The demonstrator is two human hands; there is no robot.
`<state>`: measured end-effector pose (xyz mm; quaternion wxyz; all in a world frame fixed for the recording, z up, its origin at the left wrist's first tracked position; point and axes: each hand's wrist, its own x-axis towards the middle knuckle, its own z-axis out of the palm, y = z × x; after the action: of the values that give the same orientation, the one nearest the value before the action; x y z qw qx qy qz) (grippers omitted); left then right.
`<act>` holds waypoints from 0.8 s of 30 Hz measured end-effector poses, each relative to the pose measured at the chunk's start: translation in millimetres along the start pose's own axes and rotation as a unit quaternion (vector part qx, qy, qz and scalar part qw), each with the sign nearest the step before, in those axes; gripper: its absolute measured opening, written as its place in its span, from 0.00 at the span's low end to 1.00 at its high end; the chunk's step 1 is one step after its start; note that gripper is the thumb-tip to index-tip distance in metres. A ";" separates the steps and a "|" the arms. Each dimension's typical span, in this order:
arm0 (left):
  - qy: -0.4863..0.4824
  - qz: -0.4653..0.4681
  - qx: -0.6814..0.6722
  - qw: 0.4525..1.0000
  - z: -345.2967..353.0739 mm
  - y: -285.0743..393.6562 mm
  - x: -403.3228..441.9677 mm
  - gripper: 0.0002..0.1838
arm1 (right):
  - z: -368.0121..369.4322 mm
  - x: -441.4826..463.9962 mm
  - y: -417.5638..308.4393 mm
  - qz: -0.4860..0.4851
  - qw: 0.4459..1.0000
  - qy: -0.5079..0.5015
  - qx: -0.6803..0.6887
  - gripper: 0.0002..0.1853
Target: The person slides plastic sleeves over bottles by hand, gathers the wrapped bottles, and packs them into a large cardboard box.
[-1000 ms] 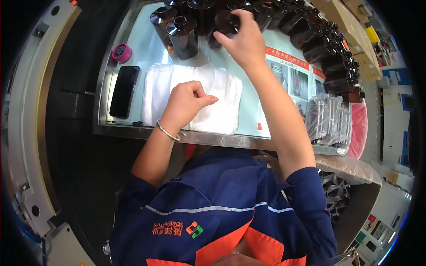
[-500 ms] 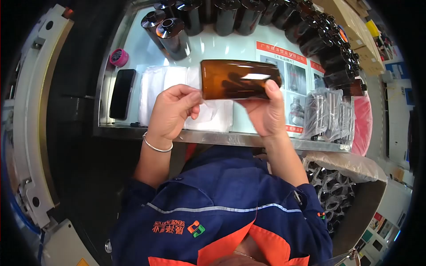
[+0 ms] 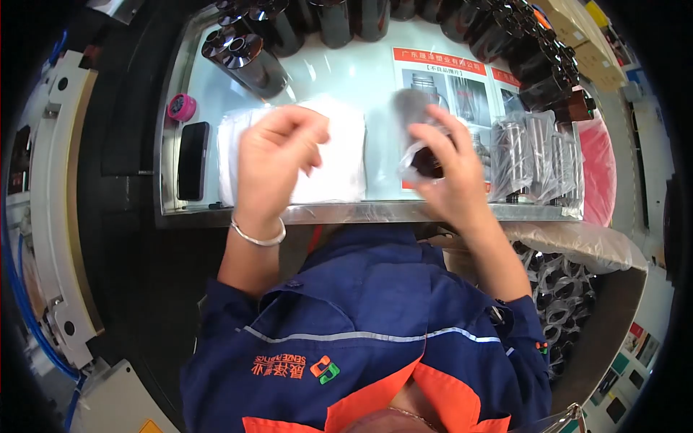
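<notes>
Bottle [image 3: 413, 108], dark and slipped inside a clear bag, is in the person's right hand [image 3: 458, 169], whose fingers are wrapped around it (motion smears its far end, from where I'm standing). It's over the printed sheet [image 3: 439, 61], between the stack of white bags [image 3: 339, 162] and the bagged bottles [image 3: 511, 162] at the table's right. Over that stack, the left hand [image 3: 278, 155] has its fingers curled closed; whether they pinch anything, I can't tell. Dark bottles [image 3: 336, 22] stand along the far side, and a phone [image 3: 193, 161] lies left of the stack, near a pink roll [image 3: 182, 107].
</notes>
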<state>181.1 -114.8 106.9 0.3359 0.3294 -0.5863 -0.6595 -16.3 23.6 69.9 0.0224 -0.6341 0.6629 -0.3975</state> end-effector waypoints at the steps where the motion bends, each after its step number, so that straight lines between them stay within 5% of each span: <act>1: 0.043 -0.012 0.065 0.997 -11.8 -5.2 9.6 0.04 | -8.0 -6.6 11.4 0.011 0.995 -0.026 -0.095 0.34; 6: 0.055 -0.068 0.286 0.954 -28.8 -46.4 28.2 0.11 | -30.7 5.3 13.7 -0.010 0.955 -0.140 -0.263 0.33; 8: -0.054 -0.025 0.535 0.843 -16.9 -43.5 30.6 0.16 | -23.9 37.1 18.6 -0.037 0.957 -0.114 -0.263 0.32; 10: -0.079 -0.058 0.547 0.831 -18.8 -53.7 31.7 0.17 | -6.8 80.9 30.1 0.001 0.975 -0.072 -0.211 0.35; 12: -0.076 0.038 0.559 0.825 -26.5 -70.4 31.4 0.15 | 9.6 136.4 32.2 0.082 0.972 -0.068 -0.207 0.36; 15: -0.058 0.034 0.506 0.860 -33.1 -70.1 30.8 0.13 | 18.9 203.7 14.8 0.231 0.950 -0.108 -0.180 0.44; 19: -0.030 -0.026 0.383 0.923 -32.5 -57.0 23.9 0.09 | 61.3 202.2 62.4 0.215 0.942 -0.074 -0.247 0.46; 21: -0.020 -0.092 0.271 0.958 -36.9 -52.5 21.1 0.07 | 68.4 186.1 94.0 0.058 0.980 0.151 -0.119 0.49; 22: -0.012 -0.090 0.267 0.959 -38.2 -48.5 18.0 0.07 | 57.9 183.2 98.0 0.018 0.981 0.165 -0.100 0.36; 24: -0.013 -0.156 0.100 0.983 -38.6 -38.7 13.1 0.06 | 53.8 154.8 112.8 0.051 0.960 0.269 -0.051 0.44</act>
<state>203.6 -143.6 64.2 0.1867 0.4405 -0.5947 -0.6461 -110.5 -149.6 43.9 -0.1690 -0.4691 0.6956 -0.5172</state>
